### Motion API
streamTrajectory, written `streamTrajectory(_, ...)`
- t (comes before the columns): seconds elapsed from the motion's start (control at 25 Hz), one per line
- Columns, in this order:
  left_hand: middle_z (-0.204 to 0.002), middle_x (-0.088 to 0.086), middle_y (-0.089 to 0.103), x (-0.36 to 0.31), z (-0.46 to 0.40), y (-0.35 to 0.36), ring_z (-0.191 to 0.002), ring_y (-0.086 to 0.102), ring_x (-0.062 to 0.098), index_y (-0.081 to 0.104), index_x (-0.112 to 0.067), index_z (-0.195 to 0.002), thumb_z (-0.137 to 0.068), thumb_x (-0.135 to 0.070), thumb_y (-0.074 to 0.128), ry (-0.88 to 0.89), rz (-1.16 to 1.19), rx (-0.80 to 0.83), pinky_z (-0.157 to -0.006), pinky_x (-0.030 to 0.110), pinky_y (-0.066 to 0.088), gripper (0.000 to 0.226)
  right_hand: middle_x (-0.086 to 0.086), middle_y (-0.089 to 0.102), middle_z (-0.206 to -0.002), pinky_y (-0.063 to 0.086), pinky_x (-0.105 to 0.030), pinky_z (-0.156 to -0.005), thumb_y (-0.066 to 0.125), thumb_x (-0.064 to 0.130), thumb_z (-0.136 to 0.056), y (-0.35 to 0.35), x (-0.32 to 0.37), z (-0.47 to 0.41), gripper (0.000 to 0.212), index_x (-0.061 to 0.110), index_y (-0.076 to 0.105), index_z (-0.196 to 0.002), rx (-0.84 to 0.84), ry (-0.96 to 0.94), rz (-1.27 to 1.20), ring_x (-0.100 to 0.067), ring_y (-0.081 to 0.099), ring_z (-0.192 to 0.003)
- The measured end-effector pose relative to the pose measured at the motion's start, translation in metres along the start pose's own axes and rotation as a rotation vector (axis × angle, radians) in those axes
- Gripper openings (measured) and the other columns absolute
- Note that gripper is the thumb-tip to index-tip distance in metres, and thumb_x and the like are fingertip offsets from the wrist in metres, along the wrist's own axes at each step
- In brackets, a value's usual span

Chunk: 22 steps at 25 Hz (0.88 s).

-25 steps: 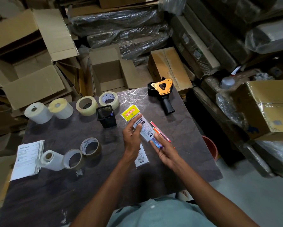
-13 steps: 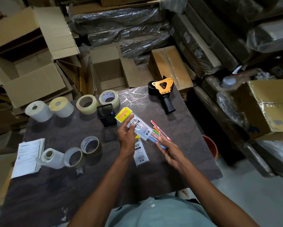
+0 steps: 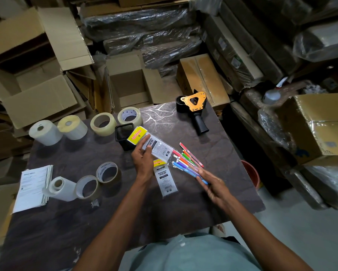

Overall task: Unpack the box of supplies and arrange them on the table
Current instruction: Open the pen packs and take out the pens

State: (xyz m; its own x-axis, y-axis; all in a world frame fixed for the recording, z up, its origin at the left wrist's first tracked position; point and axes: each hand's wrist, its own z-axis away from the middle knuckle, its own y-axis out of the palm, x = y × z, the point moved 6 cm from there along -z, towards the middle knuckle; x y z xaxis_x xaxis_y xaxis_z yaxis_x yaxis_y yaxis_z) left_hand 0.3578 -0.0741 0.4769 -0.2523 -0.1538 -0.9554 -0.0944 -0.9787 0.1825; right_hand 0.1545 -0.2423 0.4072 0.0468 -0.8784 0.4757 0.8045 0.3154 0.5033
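Note:
My left hand (image 3: 143, 160) pinches a clear plastic pen packet (image 3: 154, 145) with a yellow header, held above the dark table (image 3: 66, 222). Several coloured pens (image 3: 185, 163) stick out of the packet's open end toward the right. My right hand (image 3: 213, 184) grips the near ends of these pens between its fingers. A second, flat packet (image 3: 165, 178) with a yellow header lies on the table under my hands. One red pen (image 3: 191, 154) lies alongside the fan of pens, at its far edge. An open cardboard box (image 3: 131, 85) stands behind the table.
On the table: a black mesh pen cup (image 3: 125, 132), several tape rolls (image 3: 103, 124), label rolls (image 3: 44, 132), a paper stack (image 3: 33, 187) and an orange tape dispenser (image 3: 195, 108). Boxes and wrapped bundles crowd the back and right. A red bucket (image 3: 251, 172) sits off the right edge.
The packet has tilted and moved left and away in my left hand, while my right hand has drawn the coloured pens out of it to the right.

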Motion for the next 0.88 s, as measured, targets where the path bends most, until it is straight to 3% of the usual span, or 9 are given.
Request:
streamTrajectory(0.2, -0.127, 0.008, 0.065, -0.003, -0.002, -0.008, -0.108, 0.067, 0.02, 0.069, -0.014, -0.118, -0.094, 0.011, 0.047, 0.056, -0.033, -0.05, -0.082, 0.025, 0.059, 0.041, -0.023, 0.067, -0.121, 0.059, -0.038, -0.08, 0.071, 0.0, -0.085, -0.017, 0.011, -0.004, 0.02, -0.003, 0.071, -0.105, -0.073, -0.059, -0.034, -0.032, 0.063, -0.118)
streamTrajectory(0.44, -0.115, 0.003, 0.068, 0.037, 0.006, -0.007, -0.088, 0.068, 0.013, 0.067, -0.014, -0.124, -0.089, 0.014, 0.052, -0.042, -0.248, 0.055, -0.072, 0.02, 0.058, 0.047, -0.024, 0.066, -0.121, 0.062, -0.029, -0.072, 0.071, -0.005, -0.084, -0.017, 0.023, -0.017, 0.025, -0.012, 0.066, -0.108, -0.212, -0.174, -0.002, -0.033, 0.064, -0.115)
streamTrajectory(0.6, -0.116, 0.004, 0.07, 0.077, 0.004, -0.01, -0.097, 0.07, 0.021, 0.07, -0.033, -0.108, -0.079, 0.015, 0.049, -0.103, -0.479, 0.158, -0.088, 0.039, 0.059, 0.06, -0.021, 0.07, -0.11, 0.061, -0.033, -0.076, 0.074, -0.004, -0.082, -0.007, 0.025, -0.021, 0.027, -0.012, 0.069, -0.107, -0.239, -0.195, 0.065, -0.033, 0.069, -0.104)
streamTrajectory(0.68, -0.112, 0.003, 0.071, 0.094, 0.002, -0.014, -0.093, 0.072, 0.021, 0.07, -0.036, -0.103, -0.074, 0.012, 0.047, -0.128, -0.577, 0.185, -0.086, 0.046, 0.06, 0.06, -0.02, 0.07, -0.108, 0.061, -0.031, -0.075, 0.074, -0.006, -0.081, -0.002, 0.025, -0.025, 0.027, -0.013, 0.068, -0.106, -0.243, -0.217, 0.078, -0.031, 0.07, -0.099)
streamTrajectory(0.8, -0.12, 0.007, 0.067, 0.104, 0.003, -0.017, -0.088, 0.071, 0.018, 0.069, -0.037, -0.103, -0.074, 0.008, 0.051, -0.112, -0.674, 0.181, -0.079, 0.042, 0.061, 0.057, -0.017, 0.07, -0.098, 0.062, -0.024, -0.068, 0.072, -0.008, -0.082, 0.001, 0.023, -0.029, 0.022, -0.014, 0.067, -0.103, -0.258, -0.238, 0.1, -0.021, 0.07, -0.082)
streamTrajectory(0.88, -0.127, 0.006, 0.059, 0.096, 0.009, -0.016, -0.091, 0.069, 0.021, 0.07, -0.037, -0.104, -0.073, 0.007, 0.057, -0.077, -0.761, 0.156, -0.085, 0.041, 0.059, 0.055, -0.015, 0.069, -0.093, 0.061, -0.021, -0.066, 0.071, -0.007, -0.084, 0.0, 0.021, -0.03, 0.015, -0.01, 0.068, -0.099, -0.256, -0.239, 0.123, -0.018, 0.069, -0.077)
